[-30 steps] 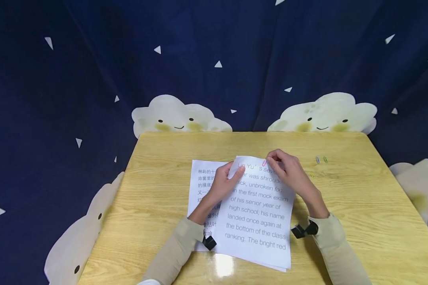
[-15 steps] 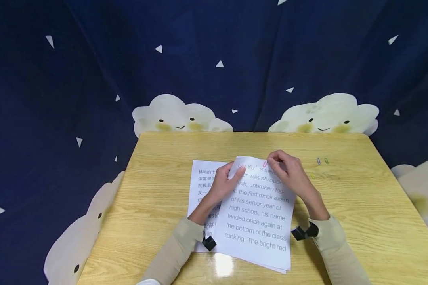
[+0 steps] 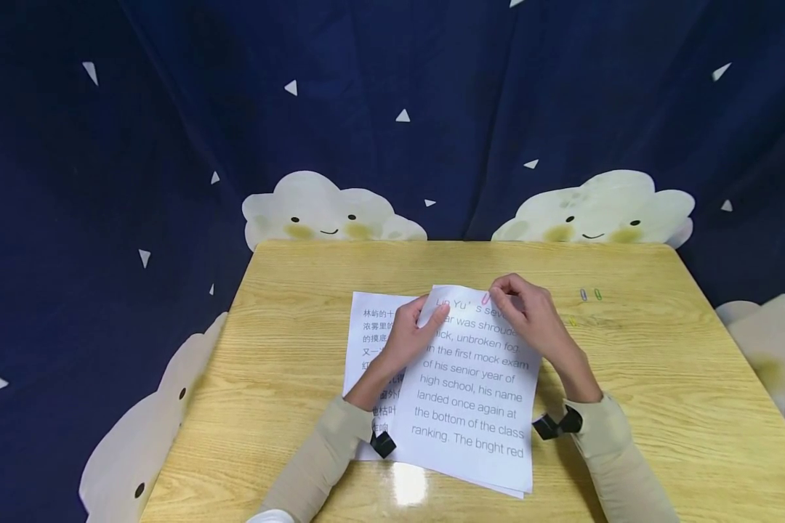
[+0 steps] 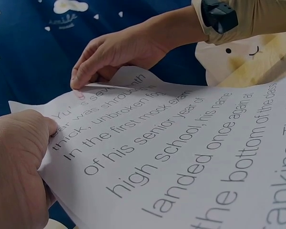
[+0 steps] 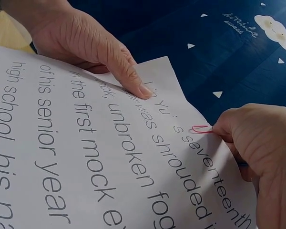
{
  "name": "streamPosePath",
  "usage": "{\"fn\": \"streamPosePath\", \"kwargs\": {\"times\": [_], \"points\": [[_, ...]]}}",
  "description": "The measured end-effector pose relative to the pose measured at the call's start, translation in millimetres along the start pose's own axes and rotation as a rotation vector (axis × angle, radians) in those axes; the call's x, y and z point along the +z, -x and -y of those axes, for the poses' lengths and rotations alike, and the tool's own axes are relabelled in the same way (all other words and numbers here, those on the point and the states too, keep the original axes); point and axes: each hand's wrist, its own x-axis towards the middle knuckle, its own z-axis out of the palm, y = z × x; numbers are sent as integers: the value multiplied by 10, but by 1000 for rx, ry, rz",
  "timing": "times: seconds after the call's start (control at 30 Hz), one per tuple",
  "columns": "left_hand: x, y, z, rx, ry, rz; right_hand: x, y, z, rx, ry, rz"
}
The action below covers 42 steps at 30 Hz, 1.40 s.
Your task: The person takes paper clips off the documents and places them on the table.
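Note:
Printed sheets of paper [image 3: 471,407] with large English text are raised at their top end, tilted above the table. My left hand [image 3: 408,338] grips them near the top left corner, thumb on the front face and the other fingers behind. A pink paper clip [image 5: 200,129] lies over the top edge, one loop showing on the printed face. My right hand [image 3: 530,316] pinches the clip's outer end between thumb and fingers; that end is hidden. A second lower sheet edge shows at the bottom right, so more than one sheet is held.
A sheet with Chinese text [image 3: 369,378] lies flat on the wooden table [image 3: 281,363], partly under the held sheets and left arm. A blue paper clip [image 3: 584,295], a green paper clip [image 3: 598,294] and a yellow paper clip [image 3: 572,321] lie right of my right hand. A dark blue curtain [image 3: 366,145] hangs behind.

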Motion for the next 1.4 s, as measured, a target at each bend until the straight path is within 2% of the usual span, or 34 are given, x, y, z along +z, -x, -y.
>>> {"fn": "streamPosePath", "kwargs": {"times": [0.6, 0.83, 1.4], "points": [[5, -11, 21, 34, 33, -19, 2, 2, 68, 8, -9, -31], [11, -8, 8, 25, 25, -27, 4, -2, 68, 0, -17, -36], [22, -7, -11, 26, 28, -52, 13, 4, 64, 41, -30, -16]]}}
